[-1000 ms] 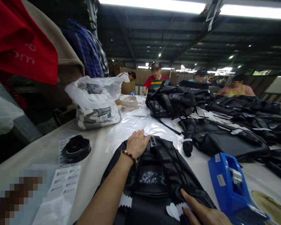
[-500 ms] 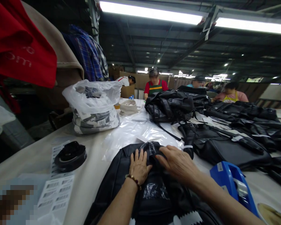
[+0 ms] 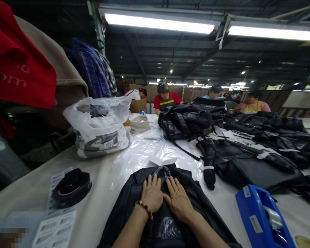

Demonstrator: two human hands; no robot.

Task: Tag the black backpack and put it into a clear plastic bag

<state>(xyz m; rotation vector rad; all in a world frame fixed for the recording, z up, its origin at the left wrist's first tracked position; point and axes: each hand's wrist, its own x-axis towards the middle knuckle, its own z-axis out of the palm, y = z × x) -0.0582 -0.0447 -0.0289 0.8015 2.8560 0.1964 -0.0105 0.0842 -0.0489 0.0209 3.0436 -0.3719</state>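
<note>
A black backpack [image 3: 124, 210] lies flat on the table in front of me, its top pointing away. My left hand [image 3: 152, 194] rests palm down on its upper part, fingers stretched forward; a beaded bracelet circles that wrist. Beside it my right hand [image 3: 179, 199] lies flat on the same backpack, fingers extended, its thumb close to the left hand. Clear plastic wraps the top handle [image 3: 162, 171] just beyond my fingertips. Another plastic-covered patch [image 3: 169, 228] shows between my forearms. Neither hand grips anything.
A blue tape dispenser [image 3: 263, 217] stands at right, near more black backpacks [image 3: 258, 165]. Clear plastic bags [image 3: 134, 155] lie beyond my backpack. At left are a black roll [image 3: 72, 187], barcode label sheets [image 3: 54, 229] and a stuffed white plastic bag [image 3: 100, 127]. Several people work across the table.
My right hand has moved from the backpack's upper right edge to lie flat beside my left hand. The left hand stays flat on the backpack. The camera view has shifted slightly.
</note>
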